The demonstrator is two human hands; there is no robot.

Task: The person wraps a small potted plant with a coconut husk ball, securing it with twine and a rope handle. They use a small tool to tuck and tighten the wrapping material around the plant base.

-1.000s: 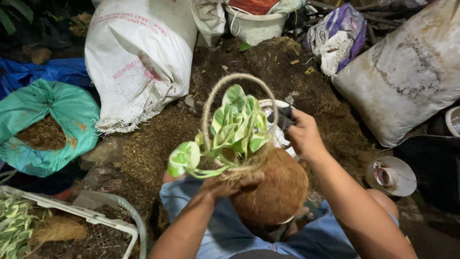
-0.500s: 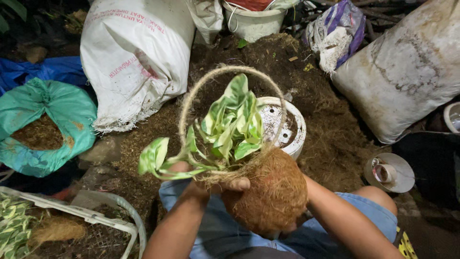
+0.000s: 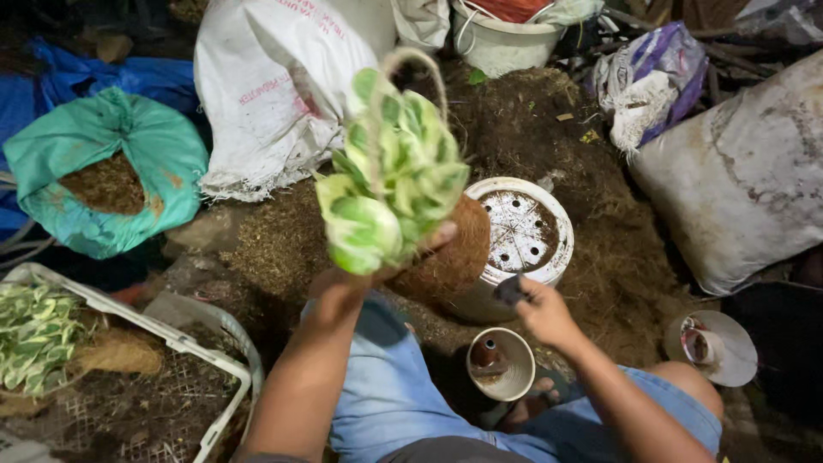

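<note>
The left hand (image 3: 343,287) is raised in front of the camera, fingers closed under a plant (image 3: 390,176) with pale green, cream-marked leaves whose root ball sits in a brown coir husk (image 3: 450,249); a thin loop handle (image 3: 411,73) arches up over the leaves. The plant is held in the air above the soil heap (image 3: 549,111), just left of a white pot (image 3: 523,236) that stands upside down on the soil, its holed base facing up. The right hand (image 3: 540,313) is lower, at the near rim of that pot, fingers curled around a small dark thing (image 3: 510,291) too small to make out. Just below it, between the knees in blue shorts, lies a small cup (image 3: 501,364). A teal bag (image 3: 111,176) of soil lies far left, a white sack (image 3: 274,94) behind the plant, and a white crate (image 3: 171,343) at lower left
</note>
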